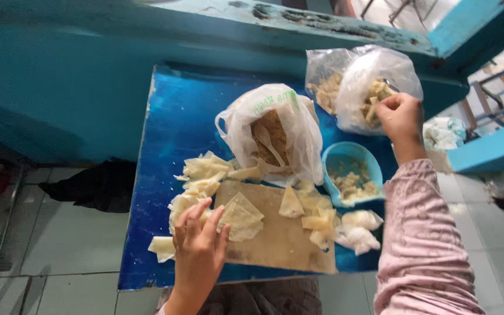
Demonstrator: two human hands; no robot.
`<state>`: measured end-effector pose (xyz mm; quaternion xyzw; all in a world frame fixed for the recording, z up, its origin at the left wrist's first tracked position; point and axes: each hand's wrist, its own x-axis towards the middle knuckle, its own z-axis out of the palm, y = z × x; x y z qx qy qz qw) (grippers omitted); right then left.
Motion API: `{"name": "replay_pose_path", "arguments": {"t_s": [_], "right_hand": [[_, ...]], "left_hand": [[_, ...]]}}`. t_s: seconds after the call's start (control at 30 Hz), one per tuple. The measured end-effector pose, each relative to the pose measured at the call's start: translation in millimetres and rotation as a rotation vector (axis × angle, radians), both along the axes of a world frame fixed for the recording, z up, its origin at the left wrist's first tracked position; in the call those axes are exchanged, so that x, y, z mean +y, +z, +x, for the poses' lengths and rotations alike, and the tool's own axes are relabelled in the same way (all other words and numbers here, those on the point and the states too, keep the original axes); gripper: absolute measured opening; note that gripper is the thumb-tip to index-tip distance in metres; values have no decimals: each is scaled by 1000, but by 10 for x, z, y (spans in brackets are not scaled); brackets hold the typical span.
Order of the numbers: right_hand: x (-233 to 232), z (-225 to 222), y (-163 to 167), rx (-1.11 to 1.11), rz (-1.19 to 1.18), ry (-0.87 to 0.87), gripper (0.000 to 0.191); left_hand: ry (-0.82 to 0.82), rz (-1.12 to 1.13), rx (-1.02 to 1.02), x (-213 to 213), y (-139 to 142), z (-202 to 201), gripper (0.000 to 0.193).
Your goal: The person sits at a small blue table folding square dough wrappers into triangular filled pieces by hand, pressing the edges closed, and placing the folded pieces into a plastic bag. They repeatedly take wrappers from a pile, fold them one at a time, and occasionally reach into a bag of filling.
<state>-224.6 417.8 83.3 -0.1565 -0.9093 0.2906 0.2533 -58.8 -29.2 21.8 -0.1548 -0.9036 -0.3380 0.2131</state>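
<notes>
My left hand (198, 245) lies flat on the wooden board (281, 245), fingers spread over a stack of thin pale dough sheets (240, 219). My right hand (401, 116), in a pink sleeve, reaches into a clear plastic bag (360, 76) at the far right and pinches a piece of the pale filling inside it. More folded dough pieces (316, 216) lie on the board's right side, and loose sheets (205, 169) are piled to its left.
A blue table (170, 134) carries everything. A white plastic bag (275, 131) with brown filling and a spoon stands in the middle. A light blue bowl (351, 172) of filling sits beside it. A teal wall beam runs behind; tiled floor lies to the left.
</notes>
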Motion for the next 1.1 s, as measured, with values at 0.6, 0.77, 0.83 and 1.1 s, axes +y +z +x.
{"name": "replay_pose_path", "arguments": {"t_s": [0.6, 0.77, 0.83, 1.1], "right_hand": [[-1649, 1187, -41, 135, 644, 829, 17], [-2463, 1630, -219, 43, 753, 1129, 31], [-2492, 1624, -227, 43, 820, 1160, 25], [-2491, 1583, -206, 47, 831, 1137, 14]], "left_hand": [[48, -5, -126, -56, -83, -88, 34], [96, -150, -59, 1, -93, -60, 34], [107, -185, -36, 28, -81, -38, 33], [127, -237, 8, 79, -36, -4, 29]]}}
